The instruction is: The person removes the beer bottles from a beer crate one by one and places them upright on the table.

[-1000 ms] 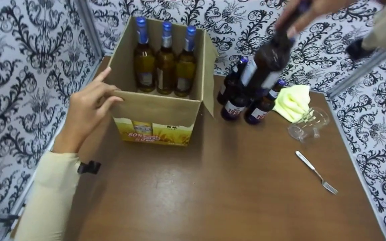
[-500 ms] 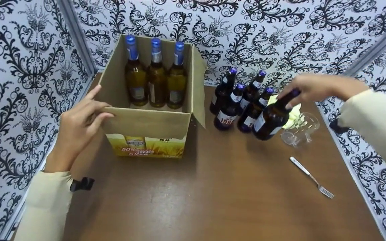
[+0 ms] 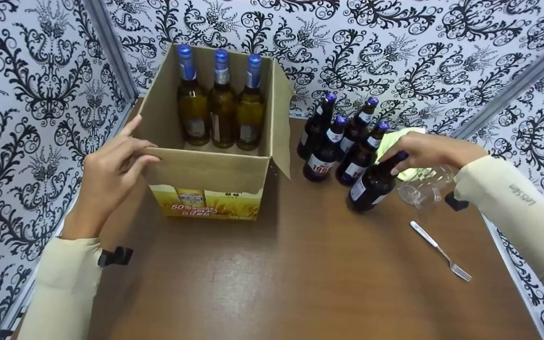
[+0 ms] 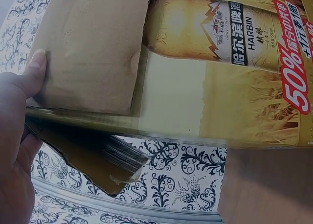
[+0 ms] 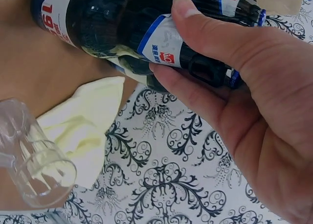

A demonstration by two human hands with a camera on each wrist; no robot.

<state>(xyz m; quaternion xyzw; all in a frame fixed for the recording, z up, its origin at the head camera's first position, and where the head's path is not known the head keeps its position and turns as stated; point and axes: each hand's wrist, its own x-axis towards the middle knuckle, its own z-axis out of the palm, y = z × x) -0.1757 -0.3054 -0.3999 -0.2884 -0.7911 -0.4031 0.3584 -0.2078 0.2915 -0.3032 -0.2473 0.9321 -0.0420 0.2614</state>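
My left hand (image 3: pixel 111 170) pinches the front-left rim of an open cardboard beer box (image 3: pixel 206 172). In the left wrist view its thumb lies on the outer flap (image 4: pixel 88 53), the other fingers behind. Three amber beer bottles (image 3: pixel 194 113) with blue foil necks stand inside along the back. To the right of the box, my right hand (image 3: pixel 420 151) grips a dark beer bottle (image 3: pixel 369 191) by its neck; the bottle leans slightly, its base at or close to the table. Several more dark bottles (image 3: pixel 319 165) with purple caps stand together just behind it.
Behind my right hand lies a crumpled pale yellow cloth (image 5: pixel 93 116). A clear glass mug (image 5: pixel 36 155) lies on its side beside it. Further forward on the brown table (image 3: pixel 300 283) is a white-handled fork (image 3: pixel 425 234). Patterned walls enclose the back and sides.
My right hand has brought the dark bottle down from above the other bottles to the table, then slightly nearer to me. My left hand keeps its hold on the box rim.
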